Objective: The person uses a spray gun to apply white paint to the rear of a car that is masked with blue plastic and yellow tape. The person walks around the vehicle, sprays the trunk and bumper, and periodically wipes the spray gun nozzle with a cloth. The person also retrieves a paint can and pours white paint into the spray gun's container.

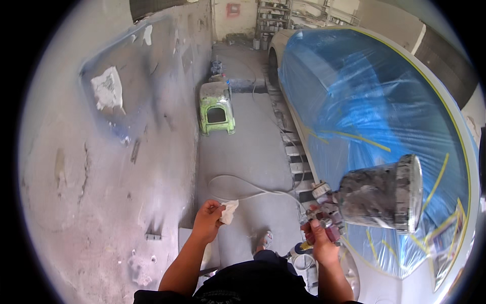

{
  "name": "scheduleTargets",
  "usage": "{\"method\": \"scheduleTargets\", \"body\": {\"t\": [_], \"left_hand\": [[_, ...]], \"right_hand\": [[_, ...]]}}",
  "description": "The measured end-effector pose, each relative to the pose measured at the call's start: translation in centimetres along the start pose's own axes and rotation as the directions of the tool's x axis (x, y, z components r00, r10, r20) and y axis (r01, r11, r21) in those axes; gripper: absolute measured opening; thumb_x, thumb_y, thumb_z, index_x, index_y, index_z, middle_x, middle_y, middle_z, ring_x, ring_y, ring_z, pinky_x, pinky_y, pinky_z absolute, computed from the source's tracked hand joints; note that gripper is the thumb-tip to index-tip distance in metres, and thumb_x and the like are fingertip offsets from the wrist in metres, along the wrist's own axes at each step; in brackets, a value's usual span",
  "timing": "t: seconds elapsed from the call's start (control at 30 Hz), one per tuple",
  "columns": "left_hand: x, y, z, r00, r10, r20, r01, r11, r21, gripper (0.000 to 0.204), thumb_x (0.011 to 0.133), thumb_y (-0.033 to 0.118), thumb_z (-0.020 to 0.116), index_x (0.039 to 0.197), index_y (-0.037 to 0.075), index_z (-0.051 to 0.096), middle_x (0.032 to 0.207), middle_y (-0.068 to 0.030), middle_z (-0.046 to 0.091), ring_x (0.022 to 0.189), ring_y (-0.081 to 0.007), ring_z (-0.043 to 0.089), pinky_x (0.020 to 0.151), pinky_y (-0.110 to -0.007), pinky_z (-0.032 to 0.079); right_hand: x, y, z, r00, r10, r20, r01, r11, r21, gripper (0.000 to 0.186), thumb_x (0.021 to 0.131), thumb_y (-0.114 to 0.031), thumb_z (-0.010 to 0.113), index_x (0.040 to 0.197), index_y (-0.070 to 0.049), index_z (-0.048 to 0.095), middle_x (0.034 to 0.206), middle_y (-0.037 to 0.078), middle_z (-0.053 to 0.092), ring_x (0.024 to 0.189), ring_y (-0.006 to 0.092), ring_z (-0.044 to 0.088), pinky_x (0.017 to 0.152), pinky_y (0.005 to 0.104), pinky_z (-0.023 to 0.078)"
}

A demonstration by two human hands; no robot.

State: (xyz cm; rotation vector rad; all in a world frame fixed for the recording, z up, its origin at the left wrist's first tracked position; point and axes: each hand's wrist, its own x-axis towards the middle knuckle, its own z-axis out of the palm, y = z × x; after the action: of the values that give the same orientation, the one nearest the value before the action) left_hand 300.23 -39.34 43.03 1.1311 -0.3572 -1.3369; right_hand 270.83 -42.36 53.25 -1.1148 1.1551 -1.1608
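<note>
My left hand (206, 221) pinches a crumpled off-white piece of cloth or paper (229, 212) between thumb and fingers, over the walkway. My right hand (322, 243) is closed round a paint spray gun (328, 217) with a reddish body. Its large paint-stained cup (377, 195) lies tilted sideways to the right, in front of the car. A pale hose (253, 191) loops over the floor and runs up toward the gun. Fingers of the right hand are partly hidden behind the gun.
A car (277, 43) masked in blue plastic film (354, 96) and yellow tape fills the right side. A green, paint-covered stool (217, 109) stands ahead by the stained left wall (167, 126). Shelves with cans (273, 17) are at the back. A slatted floor grate (296, 152) runs beside the car.
</note>
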Motion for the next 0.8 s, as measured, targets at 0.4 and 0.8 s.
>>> {"method": "scheduleTargets", "body": {"t": [0.4, 0.8], "left_hand": [[16.3, 6.3, 1.3, 0.969, 0.097, -0.225, -0.127, 0.985, -0.119, 0.019, 0.089, 0.006, 0.055, 0.108, 0.002, 0.053, 0.101, -0.0086, 0.061, 0.087, -0.0186, 0.061, 0.074, -0.032, 0.052], [43.6, 14.3, 0.7, 0.97, 0.115, -0.214, -0.128, 0.991, -0.048, 0.015, 0.088, 0.007, 0.06, 0.101, 0.004, 0.055, 0.097, -0.0072, 0.06, 0.087, -0.0183, 0.061, 0.073, -0.031, 0.052]], "right_hand": [[24.7, -1.3, 6.4, 0.991, 0.078, 0.11, -0.082, 0.996, 0.032, 0.035, 0.088, -0.022, 0.064, 0.118, -0.006, 0.055, 0.086, 0.005, 0.062, 0.069, 0.0117, 0.059, 0.057, 0.0233, 0.045], [49.4, -3.1, 15.3, 0.999, -0.031, -0.024, 0.029, 0.997, -0.072, 0.037, 0.088, -0.021, 0.062, 0.118, -0.003, 0.05, 0.113, 0.009, 0.059, 0.069, 0.0131, 0.058, 0.056, 0.0266, 0.045]]}}
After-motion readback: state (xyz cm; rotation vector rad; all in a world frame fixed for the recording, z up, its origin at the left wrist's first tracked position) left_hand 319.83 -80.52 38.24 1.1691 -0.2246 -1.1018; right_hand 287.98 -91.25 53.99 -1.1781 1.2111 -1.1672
